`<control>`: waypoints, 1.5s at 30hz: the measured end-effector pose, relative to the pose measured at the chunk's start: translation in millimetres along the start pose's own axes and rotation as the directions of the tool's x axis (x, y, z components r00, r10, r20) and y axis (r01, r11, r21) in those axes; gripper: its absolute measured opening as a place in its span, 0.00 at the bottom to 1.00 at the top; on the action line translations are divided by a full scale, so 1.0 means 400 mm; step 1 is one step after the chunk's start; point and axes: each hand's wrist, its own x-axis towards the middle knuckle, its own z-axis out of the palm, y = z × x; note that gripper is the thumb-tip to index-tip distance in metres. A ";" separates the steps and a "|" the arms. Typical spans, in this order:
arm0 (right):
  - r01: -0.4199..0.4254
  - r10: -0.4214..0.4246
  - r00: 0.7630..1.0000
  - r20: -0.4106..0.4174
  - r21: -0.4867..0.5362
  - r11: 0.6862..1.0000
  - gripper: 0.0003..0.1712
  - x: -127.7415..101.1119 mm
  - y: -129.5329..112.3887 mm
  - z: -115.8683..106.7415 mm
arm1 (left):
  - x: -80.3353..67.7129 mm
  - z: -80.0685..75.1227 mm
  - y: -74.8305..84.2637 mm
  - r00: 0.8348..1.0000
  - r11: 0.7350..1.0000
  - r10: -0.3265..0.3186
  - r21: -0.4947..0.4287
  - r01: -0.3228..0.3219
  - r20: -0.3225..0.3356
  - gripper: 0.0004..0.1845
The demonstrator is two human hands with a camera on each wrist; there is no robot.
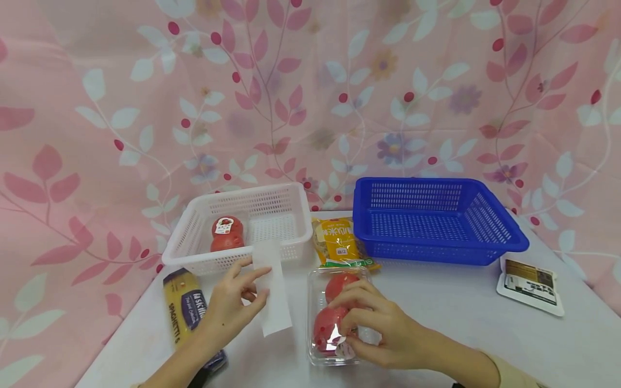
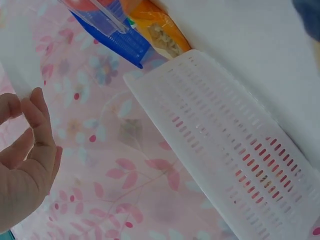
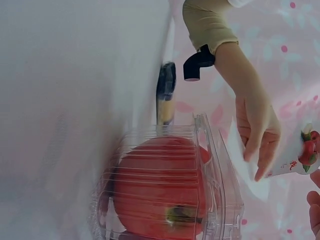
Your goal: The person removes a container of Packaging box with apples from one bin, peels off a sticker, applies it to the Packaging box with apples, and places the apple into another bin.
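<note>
A clear plastic clamshell box [image 1: 326, 318] with two red round fruits lies on the white table [image 1: 436, 323] in front of me. My right hand [image 1: 346, 323] grips the box from the right, fingers curled over its lid. My left hand [image 1: 259, 283] pinches a white paper strip [image 1: 274, 302] just left of the box. The right wrist view shows the box [image 3: 165, 195] close up, with the left hand [image 3: 257, 135] and strip [image 3: 250, 175] beyond it. In the left wrist view my left hand's fingers [image 2: 30, 150] sit at the left edge.
A white basket [image 1: 286, 215] at back left holds another pack of red fruit [image 1: 227, 233]. A blue basket [image 1: 432, 218] stands at back right, with a yellow snack packet [image 1: 339, 242] between them. A spaghetti pack [image 1: 186, 312] lies under my left forearm. A small card packet [image 1: 531, 283] lies far right.
</note>
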 end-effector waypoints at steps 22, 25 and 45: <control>-0.125 0.123 0.989 -0.079 -0.023 0.992 0.18 -0.005 0.035 -0.007 | -0.035 0.017 -0.059 0.859 0.980 -0.100 0.199 -0.003 0.503 0.21; -0.236 0.234 0.970 -0.059 -0.012 0.972 0.18 -0.008 0.038 -0.013 | -0.038 0.013 -0.056 0.848 0.966 -0.126 0.258 -0.014 0.515 0.24; -0.556 0.554 0.831 -0.041 -0.072 0.828 0.09 -0.006 0.113 -0.022 | 0.026 0.049 0.039 0.820 0.855 0.348 0.205 -0.476 0.454 0.34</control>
